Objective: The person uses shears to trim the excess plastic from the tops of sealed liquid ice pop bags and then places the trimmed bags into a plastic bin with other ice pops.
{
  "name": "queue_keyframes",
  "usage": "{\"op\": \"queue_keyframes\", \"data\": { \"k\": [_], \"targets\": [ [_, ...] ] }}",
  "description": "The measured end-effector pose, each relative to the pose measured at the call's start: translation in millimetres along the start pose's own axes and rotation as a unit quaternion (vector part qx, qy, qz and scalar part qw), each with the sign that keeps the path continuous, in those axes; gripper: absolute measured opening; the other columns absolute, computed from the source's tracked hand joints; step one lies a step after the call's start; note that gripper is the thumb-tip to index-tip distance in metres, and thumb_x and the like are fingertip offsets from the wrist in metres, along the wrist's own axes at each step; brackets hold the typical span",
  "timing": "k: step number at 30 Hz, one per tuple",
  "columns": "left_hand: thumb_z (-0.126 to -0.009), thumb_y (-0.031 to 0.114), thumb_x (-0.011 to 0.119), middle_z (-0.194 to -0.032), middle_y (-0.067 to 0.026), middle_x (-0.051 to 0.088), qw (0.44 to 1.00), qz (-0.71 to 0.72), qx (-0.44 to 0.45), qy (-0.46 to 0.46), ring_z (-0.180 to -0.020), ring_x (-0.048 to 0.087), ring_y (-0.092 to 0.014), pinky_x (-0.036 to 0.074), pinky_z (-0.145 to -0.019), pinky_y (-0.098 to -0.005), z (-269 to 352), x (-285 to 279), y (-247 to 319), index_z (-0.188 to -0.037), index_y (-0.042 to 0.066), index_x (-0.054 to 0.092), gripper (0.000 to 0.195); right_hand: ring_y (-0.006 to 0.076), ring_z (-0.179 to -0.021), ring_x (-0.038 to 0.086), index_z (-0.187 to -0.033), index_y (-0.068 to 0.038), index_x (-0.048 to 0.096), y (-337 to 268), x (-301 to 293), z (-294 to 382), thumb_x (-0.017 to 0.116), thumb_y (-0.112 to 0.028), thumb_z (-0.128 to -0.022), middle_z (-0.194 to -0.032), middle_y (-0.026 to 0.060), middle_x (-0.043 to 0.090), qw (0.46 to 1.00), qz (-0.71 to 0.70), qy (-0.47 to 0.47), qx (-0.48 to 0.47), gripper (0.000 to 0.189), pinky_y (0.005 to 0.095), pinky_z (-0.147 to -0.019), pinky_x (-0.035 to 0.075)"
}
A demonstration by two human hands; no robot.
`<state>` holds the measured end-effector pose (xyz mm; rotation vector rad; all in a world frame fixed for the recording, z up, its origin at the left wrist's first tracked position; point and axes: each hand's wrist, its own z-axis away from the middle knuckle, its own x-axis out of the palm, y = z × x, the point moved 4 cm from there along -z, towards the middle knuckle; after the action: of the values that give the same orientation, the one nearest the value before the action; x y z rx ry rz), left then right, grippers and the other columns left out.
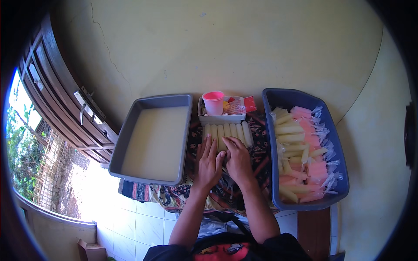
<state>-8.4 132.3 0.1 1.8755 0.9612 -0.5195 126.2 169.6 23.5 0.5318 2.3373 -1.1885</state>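
A row of several pale yellow, liquid-filled plastic tubes (232, 129) lies side by side on the patterned cloth (260, 156). Flat over the left part of that row rests my left hand (208, 163), its fingers pointing away from me. My right hand (237, 159) lies on the middle and right tubes with its fingers bent. The two hands nearly meet at the thumbs and hide the tubes' near ends. Neither hand is plainly gripping anything.
Left is a grey basin (188, 140) of pale liquid. Behind the row, a small tray (201, 119) holds a pink cup (214, 103) and packets. A blue-grey tub (272, 182) at right holds yellow and pink tubes (302, 130). A wooden door (65, 84) stands ajar.
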Motion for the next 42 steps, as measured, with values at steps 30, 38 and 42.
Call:
{"op": "queue_keyframes", "data": {
  "k": [30,38,42],
  "targets": [
    [-0.103,0.004,0.065,-0.145,-0.0215,0.069,0.974,0.172,0.144,0.045,-0.136,0.065,-0.042,0.049,-0.119,-0.0527,44.2,-33.6,125.7,-0.141,-0.001,0.068,0.038,0.0426,-0.126,0.069,-0.151,0.003,0.060,-76.9,-141.3,103.1,0.075,-0.008,-0.100,-0.140,0.0264,0.067,0.996,-0.039,0.083,-0.005,0.055,0.0482,-0.108,0.056],
    [-0.101,0.002,0.067,-0.133,-0.0203,0.073,0.958,0.213,0.190,0.025,-0.125,0.070,-0.042,0.053,-0.114,-0.0513,-19.2,0.8,167.0,-0.132,-0.001,0.071,0.031,0.0447,-0.125,0.067,-0.154,0.001,0.055,-42.6,-210.4,76.6,0.077,-0.006,-0.097,-0.139,0.0267,0.065,0.990,0.083,0.116,-0.006,0.061,0.0499,-0.106,0.056],
    [-0.101,0.004,0.067,-0.125,-0.0179,0.075,0.958,0.177,0.228,0.011,-0.118,0.072,-0.039,0.052,-0.114,-0.0527,-60.1,28.8,178.7,-0.125,0.002,0.072,0.025,0.0491,-0.123,0.066,-0.150,0.002,0.053,-11.4,-233.3,43.9,0.077,-0.002,-0.095,-0.135,0.0274,0.065,0.987,0.147,0.066,0.010,0.061,0.0509,-0.105,0.055]
  ]
}}
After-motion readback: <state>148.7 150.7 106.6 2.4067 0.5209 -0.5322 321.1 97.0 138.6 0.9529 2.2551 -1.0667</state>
